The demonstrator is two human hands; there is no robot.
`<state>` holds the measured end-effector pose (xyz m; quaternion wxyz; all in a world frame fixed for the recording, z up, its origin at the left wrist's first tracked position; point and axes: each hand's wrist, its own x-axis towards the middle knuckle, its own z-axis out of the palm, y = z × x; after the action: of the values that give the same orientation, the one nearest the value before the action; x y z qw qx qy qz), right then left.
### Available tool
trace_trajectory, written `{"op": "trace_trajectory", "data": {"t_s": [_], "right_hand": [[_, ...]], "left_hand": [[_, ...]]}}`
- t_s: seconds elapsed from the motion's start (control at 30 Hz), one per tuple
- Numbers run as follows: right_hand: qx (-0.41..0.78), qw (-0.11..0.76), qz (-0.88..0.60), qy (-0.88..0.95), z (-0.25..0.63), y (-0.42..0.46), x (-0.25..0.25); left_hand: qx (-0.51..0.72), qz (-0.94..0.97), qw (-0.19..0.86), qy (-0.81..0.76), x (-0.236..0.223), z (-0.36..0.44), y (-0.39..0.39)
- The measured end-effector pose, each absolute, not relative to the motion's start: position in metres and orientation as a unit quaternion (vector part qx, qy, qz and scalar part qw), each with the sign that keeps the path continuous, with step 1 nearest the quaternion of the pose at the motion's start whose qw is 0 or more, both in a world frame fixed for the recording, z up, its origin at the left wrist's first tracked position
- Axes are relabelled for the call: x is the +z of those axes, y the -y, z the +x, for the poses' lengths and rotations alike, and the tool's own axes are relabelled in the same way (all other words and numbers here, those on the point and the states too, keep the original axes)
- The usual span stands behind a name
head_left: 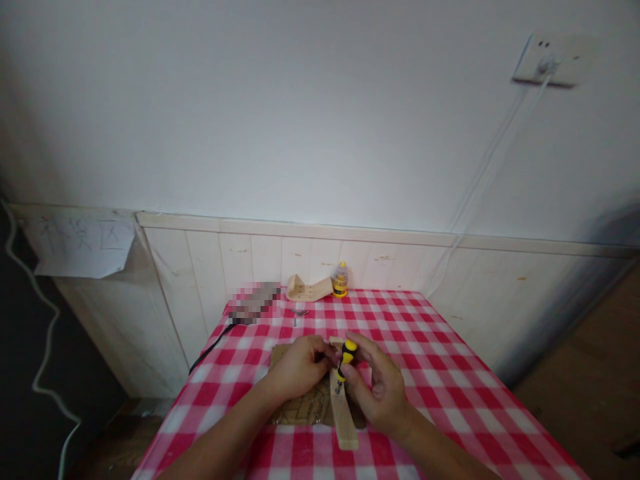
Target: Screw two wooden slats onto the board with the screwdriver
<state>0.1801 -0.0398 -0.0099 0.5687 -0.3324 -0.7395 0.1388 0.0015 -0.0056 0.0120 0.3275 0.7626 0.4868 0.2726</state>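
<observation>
My right hand (384,385) is closed round a short yellow and black screwdriver (346,357). Its shaft points down onto a pale wooden piece (344,420), and the tip meets a small dark spot, perhaps a screw head, on that wood. The wooden piece runs away from me, its near end toward the table's front. My left hand (301,367) has its fingers closed at the left side of the piece's far part; the fingertips are partly hidden. Under both hands lies a brown patterned board (305,410).
At the back of the checked table (425,347) stand another wooden assembly (310,291) and a yellow-capped bottle (341,280). Several screws (300,312) lie before them. A blurred-out object (257,303) with a black strap is at back left. The panelled wall (260,250) borders the far edge.
</observation>
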Motion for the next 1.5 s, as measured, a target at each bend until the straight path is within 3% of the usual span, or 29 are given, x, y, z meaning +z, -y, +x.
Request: {"op": "trace_trajectory", "data": {"t_s": [1.1, 1.5], "right_hand": [[0.134, 0.654, -0.394, 0.632, 0.174, 0.024, -0.013], [0.155, 0.601, -0.41, 0.669, 0.18, 0.015, -0.024]], "left_hand": [[0.272, 0.745, 0.349, -0.499, 0.019, 0.003, 0.009], [0.278, 0.757, 0.347, -0.478, 0.017, 0.002, 0.008]]}}
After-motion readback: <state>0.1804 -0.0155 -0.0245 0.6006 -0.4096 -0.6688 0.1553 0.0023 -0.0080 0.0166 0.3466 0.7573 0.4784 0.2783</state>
